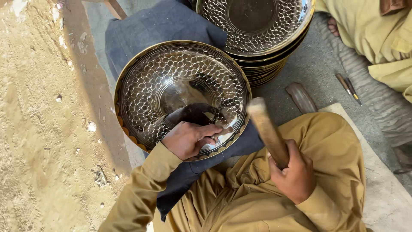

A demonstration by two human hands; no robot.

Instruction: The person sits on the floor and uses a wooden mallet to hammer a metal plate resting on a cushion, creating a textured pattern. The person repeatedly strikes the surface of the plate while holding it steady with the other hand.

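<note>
The right hand [296,174] has its fingers wrapped tight around a wooden mallet [268,131], raised beside the tray [182,96]. The left hand [189,138], fingers curled, presses the tray's near rim onto a blue cloth [159,25]. Beyond stands a tray stack [257,25].

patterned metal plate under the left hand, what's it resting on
The patterned metal plate lies on a dark blue cloth that shows above and below it. The plate covers whatever lies beneath the cloth's middle.

Head view, steeply down, close
</note>
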